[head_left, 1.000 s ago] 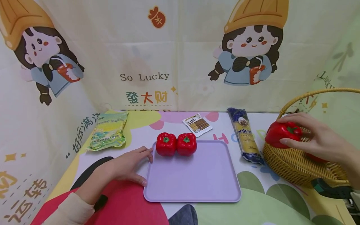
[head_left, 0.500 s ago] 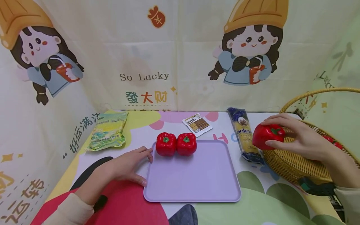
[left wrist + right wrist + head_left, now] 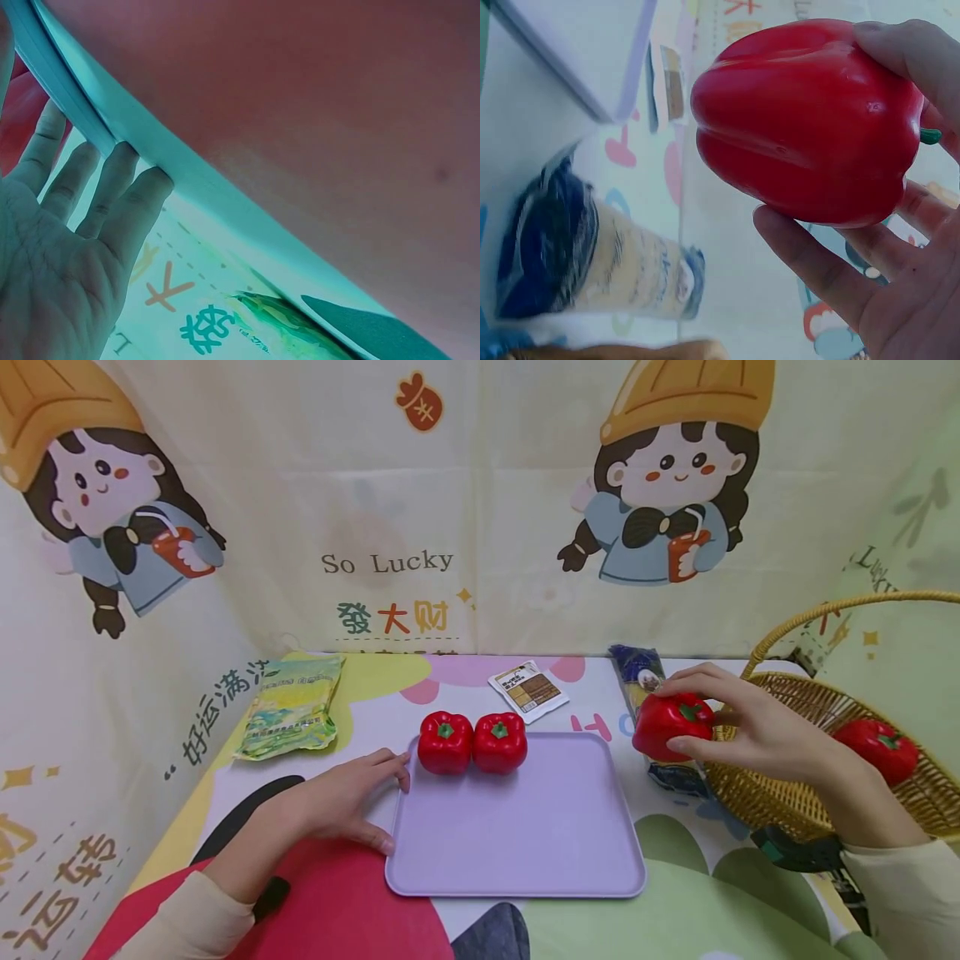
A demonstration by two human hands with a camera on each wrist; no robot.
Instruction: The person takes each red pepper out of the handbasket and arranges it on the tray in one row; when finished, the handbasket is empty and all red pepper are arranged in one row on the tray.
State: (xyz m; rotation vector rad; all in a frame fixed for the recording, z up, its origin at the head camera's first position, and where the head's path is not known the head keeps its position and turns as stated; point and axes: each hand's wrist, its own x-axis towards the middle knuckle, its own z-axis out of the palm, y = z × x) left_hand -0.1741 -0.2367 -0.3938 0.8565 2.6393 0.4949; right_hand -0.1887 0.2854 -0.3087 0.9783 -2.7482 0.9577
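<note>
My right hand holds a red bell pepper between thumb and fingers, above the blue-and-yellow pasta packet and left of the wicker basket. In the right wrist view the same bell pepper lies sideways, its green stem toward the palm. At the left edge of the lilac tray, my left hand rests with fingers and thumb spread against the rim. The left wrist view shows its fingers fairly straight along the tray's side. Two red bell peppers stand side by side in the tray's back left corner.
Another red bell pepper lies inside the basket, whose tall handle arches over it. A green-yellow packet lies at the back left. Behind the tray is a small white-and-brown sachet. A printed cloth wall closes off the back.
My right hand has carried the red bell pepper leftward from over the basket to above the pasta packet, uncovering the pepper in the basket. The left hand and tray have stayed in place.
</note>
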